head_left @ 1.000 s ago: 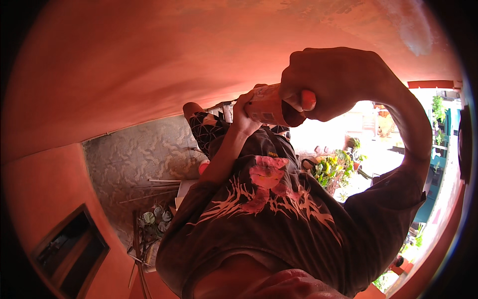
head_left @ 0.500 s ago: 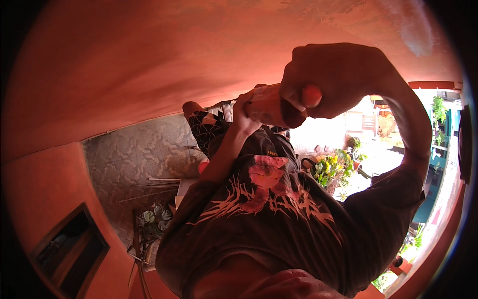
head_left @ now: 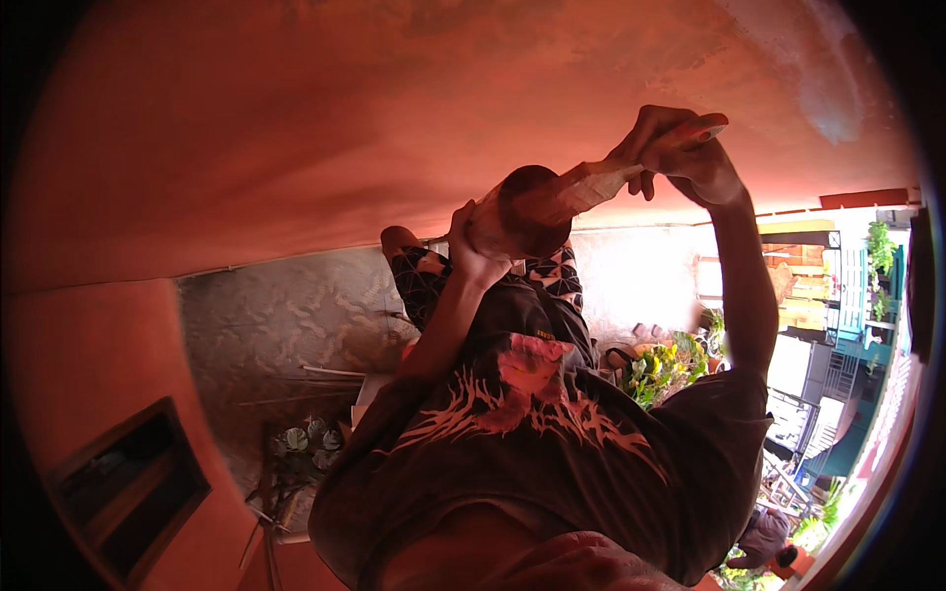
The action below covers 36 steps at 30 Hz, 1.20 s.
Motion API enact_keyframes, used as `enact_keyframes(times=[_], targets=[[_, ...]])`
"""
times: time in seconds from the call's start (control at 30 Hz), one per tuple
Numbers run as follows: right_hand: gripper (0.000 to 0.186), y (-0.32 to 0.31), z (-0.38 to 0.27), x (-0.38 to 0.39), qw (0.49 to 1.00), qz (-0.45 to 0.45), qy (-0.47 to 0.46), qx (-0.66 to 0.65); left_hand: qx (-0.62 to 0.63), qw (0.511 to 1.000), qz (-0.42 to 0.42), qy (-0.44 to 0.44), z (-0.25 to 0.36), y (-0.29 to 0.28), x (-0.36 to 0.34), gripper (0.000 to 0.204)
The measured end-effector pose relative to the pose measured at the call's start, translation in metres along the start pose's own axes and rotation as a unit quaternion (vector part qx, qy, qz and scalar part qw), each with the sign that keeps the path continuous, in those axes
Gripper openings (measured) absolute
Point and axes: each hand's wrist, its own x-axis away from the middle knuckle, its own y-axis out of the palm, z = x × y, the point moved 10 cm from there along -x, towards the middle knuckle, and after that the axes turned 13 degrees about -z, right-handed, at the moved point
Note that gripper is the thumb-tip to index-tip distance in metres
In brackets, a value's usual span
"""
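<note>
My left hand [head_left: 475, 254] is wrapped round the side of a round paint can [head_left: 491, 229], which is held tilted with its dark mouth toward the right. In my right hand [head_left: 675, 158] is a paintbrush [head_left: 596, 185], gripped by its handle, whose end sticks out past the fingers. The brush's wide head points down to the left and reaches into the can's mouth; its bristle tips are hidden inside. Both hands are in front of an orange-red wall [head_left: 374, 118].
A pale, worn patch [head_left: 838, 113] marks the wall at upper right. To the left are a patterned floor [head_left: 266, 315], thin sticks [head_left: 305, 384], a leafy plant [head_left: 305, 438] and a dark-framed opening [head_left: 133, 488]. Green plants [head_left: 670, 369] stand in bright light at right.
My right hand has drawn back up and to the right from the can, so the brush's head and handle now show. The can has tipped, and its mouth is more in view.
</note>
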Motion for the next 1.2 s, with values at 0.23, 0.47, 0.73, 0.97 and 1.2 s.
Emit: enact_keyframes(times=[0.23, 0.47, 0.73, 0.97, 1.2], targets=[[0.022, -0.02, 0.092, 0.028, 0.948, 0.161, -0.086, -0.262, -0.02, 1.0, 0.001, 0.01, 0.021, 0.008, -0.002, 0.064], [0.021, 0.002, 0.139, 0.02, 0.837, 0.239, -0.152, -0.469, -0.004, 0.999, 0.034, 0.034, 0.029, 0.005, 0.0, 0.075], [0.027, -0.001, 0.208, -0.004, 0.796, 0.209, -0.2, -0.532, -0.024, 0.998, -0.038, 0.042, 0.037, 0.016, -0.005, 0.076], [0.026, 0.031, 0.151, -0.04, 0.813, 0.106, -0.251, -0.514, -0.078, 0.993, 0.067, 0.065, 0.049, 0.03, -0.006, 0.066], [0.025, 0.042, 0.121, -0.061, 0.799, 0.039, -0.265, -0.538, -0.132, 0.99, -0.024, 0.049, 0.069, 0.053, -0.005, 0.059]])
